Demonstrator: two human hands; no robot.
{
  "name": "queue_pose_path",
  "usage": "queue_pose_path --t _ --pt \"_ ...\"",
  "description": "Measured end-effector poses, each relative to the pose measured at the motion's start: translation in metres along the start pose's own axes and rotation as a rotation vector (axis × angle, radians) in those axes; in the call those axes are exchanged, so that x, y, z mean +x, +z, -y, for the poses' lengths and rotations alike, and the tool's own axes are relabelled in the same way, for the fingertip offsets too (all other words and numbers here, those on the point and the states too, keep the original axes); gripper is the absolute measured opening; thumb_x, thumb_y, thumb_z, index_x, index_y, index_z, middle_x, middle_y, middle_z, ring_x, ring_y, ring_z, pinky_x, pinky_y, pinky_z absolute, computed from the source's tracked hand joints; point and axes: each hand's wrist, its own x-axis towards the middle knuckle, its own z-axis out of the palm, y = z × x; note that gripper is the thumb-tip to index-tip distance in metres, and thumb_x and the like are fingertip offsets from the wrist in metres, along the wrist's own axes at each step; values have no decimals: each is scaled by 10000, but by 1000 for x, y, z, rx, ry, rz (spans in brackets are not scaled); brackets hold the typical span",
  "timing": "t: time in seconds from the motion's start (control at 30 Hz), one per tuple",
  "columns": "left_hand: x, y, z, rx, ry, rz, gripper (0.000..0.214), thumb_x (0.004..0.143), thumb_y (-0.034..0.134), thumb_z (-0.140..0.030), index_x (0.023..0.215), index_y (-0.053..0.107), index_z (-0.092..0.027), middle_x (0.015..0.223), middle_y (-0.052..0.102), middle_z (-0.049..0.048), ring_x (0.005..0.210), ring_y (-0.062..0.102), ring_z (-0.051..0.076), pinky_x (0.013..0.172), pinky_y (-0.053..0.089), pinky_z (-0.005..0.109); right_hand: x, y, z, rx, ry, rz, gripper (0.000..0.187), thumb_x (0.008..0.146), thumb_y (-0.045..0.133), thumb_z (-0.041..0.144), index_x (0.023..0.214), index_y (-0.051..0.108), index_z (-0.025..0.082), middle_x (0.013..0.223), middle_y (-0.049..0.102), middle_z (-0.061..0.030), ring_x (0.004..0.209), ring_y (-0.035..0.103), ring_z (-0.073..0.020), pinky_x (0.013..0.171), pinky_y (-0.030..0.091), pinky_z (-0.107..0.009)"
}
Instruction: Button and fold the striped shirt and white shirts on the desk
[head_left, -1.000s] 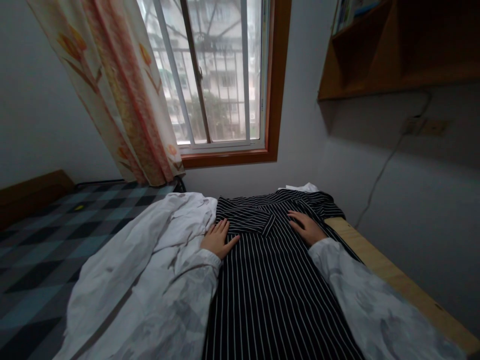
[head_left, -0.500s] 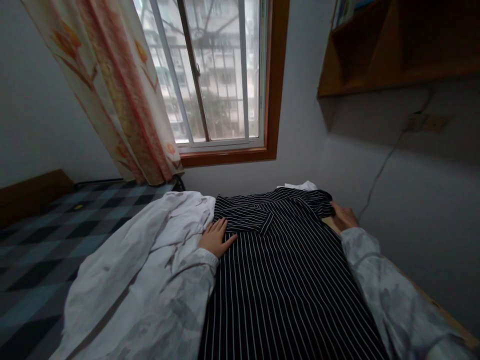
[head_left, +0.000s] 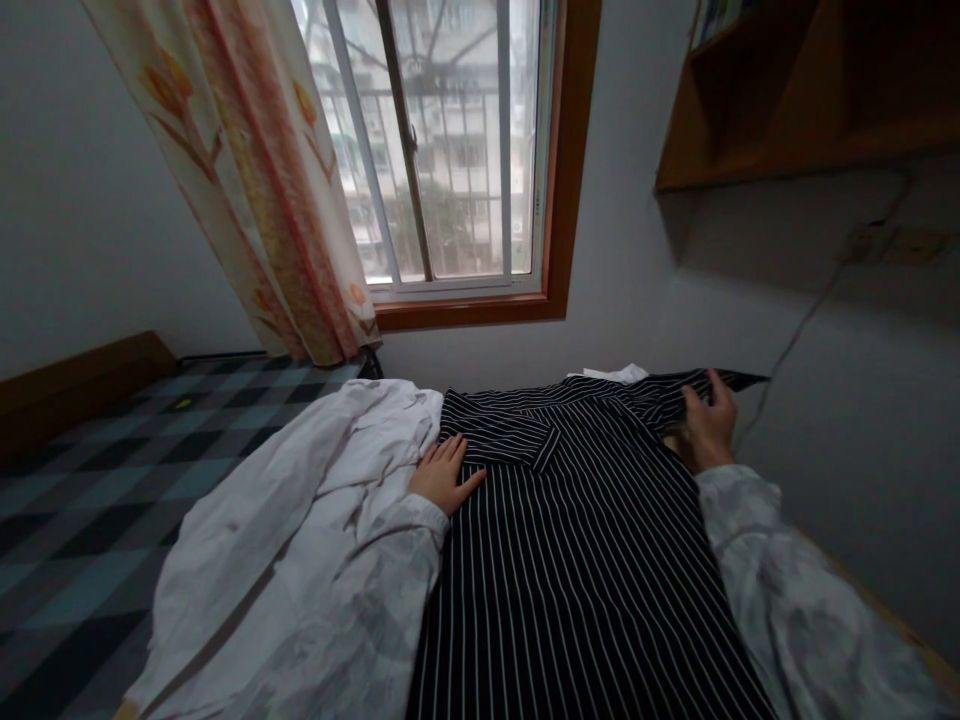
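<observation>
A black shirt with white stripes (head_left: 570, 560) lies spread out in front of me, its left sleeve folded inward across the upper part. My left hand (head_left: 446, 475) rests flat with fingers spread on the shirt's left edge, by that folded sleeve. At the far right, my right hand (head_left: 709, 420) pinches the other sleeve between thumb and fingers and holds it raised, its pointed end sticking out to the right. Along the shirt's left side lies a crumpled white garment (head_left: 300, 500), partly under my left forearm.
On the left is a bed with a checked cover (head_left: 82, 500). A floral curtain (head_left: 247, 200) hangs beside the window (head_left: 457, 180). A wooden shelf (head_left: 750, 130) juts from the right wall, above a socket (head_left: 866, 243) with a hanging cord. White cloth (head_left: 619, 374) shows behind the collar.
My right hand has lifted the right sleeve up and outward from the shirt's edge. My left hand stays on the shirt. The view has turned slightly left.
</observation>
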Motion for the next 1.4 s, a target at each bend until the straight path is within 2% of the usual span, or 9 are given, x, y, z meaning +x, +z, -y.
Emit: queue_pose_path --t 0.1,0.23,0.33,0.4,0.67,0.83,1.03,1.23,1.4 --pt "0 1 1 -7 -1 1 812 1031 435 -708 1664 445 -199 1762 374 115 1642 337 308 1361 225 498 -22 6 50 -9 -220 166 761 976 564 421 1678 427 159 1623 545 -168 1490 515 -347 1262 398 -560" --pt "1 1 0 -2 -1 5 829 1031 427 -714 1662 445 -176 1762 373 127 1640 338 313 1360 221 495 -72 9 107 35 -637 709 691 964 635 373 1630 527 224 1649 540 -115 1513 496 -376 1300 363 -568" --pt "1 2 0 0 -2 9 827 1031 431 -713 1660 448 -176 1762 374 128 1637 343 315 1361 218 492 -103 5 128 78 -852 1098 514 978 646 365 1484 679 282 1705 476 -52 1521 503 -350 1290 383 -561" --pt "1 2 0 -2 -5 12 828 1029 437 -715 1660 447 -179 1764 370 127 1638 341 316 1364 215 495 -114 2 133 81 -887 1206 457 1000 629 366 1445 705 300 1722 450 -33 1513 519 -328 1275 402 -559" --pt "1 -1 -4 -14 -23 -3 779 1034 449 -698 1641 477 -210 1749 405 110 1630 363 298 1366 229 484 -102 8 95 65 -579 898 477 1049 541 430 1490 629 272 1523 656 -85 1414 607 -299 1243 450 -524" --pt "1 -9 -8 -88 -61 -49 642 1077 433 -612 1540 597 -198 1681 517 107 1571 460 286 1341 302 447 -81 27 56 -161 -353 625 470 987 561 509 1290 691 175 1304 723 -180 1222 678 -343 1119 517 -510" --pt "14 -20 -11 -189 -150 -133 487 1068 486 -576 1221 751 -197 1480 683 123 1379 627 286 1229 450 404 -39 56 50 -352 37 738 479 916 669 642 1063 756 194 1043 801 -130 958 748 -280 880 554 -373" --pt "47 -34 -11 -152 -469 -170 463 1005 615 -487 1283 650 -118 1366 683 219 1311 643 334 1131 494 417 -23 89 57 -353 47 792 462 795 824 600 975 808 175 999 822 -148 957 766 -304 835 547 -356" --pt "63 -35 -3 -102 -592 -31 475 996 592 -503 1300 615 -138 1354 705 239 1269 687 349 1008 540 419 -22 97 55 -325 16 716 338 937 660 435 1068 819 167 1087 825 -152 1022 758 -281 879 531 -323"
